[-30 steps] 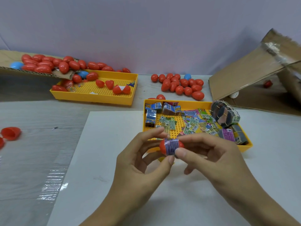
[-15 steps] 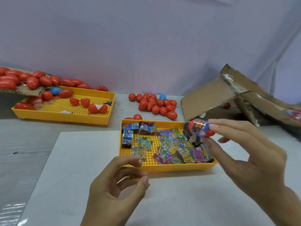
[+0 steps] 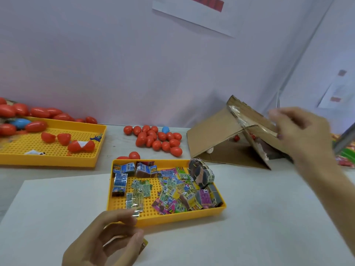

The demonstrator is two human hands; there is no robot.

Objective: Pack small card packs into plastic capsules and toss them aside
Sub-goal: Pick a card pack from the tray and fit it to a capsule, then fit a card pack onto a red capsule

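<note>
Pale surface [image 3: 269, 217], plain wall behind. Right hand [image 3: 303, 131], fingers loose and empty, hangs over the cardboard chute [image 3: 217, 139]: toss step, I'd say. No capsule visible there. Left hand [image 3: 107, 239], half-curled, holds nothing certain beside the pack tray [image 3: 172, 217]; something yellow peeks beneath. Next: pick a pack.

Glossy plastic capsules [image 3: 157, 139], matt cardboard ramp [image 3: 215, 139] (tape-patched), perforated plastic tray [image 3: 172, 217].
</note>
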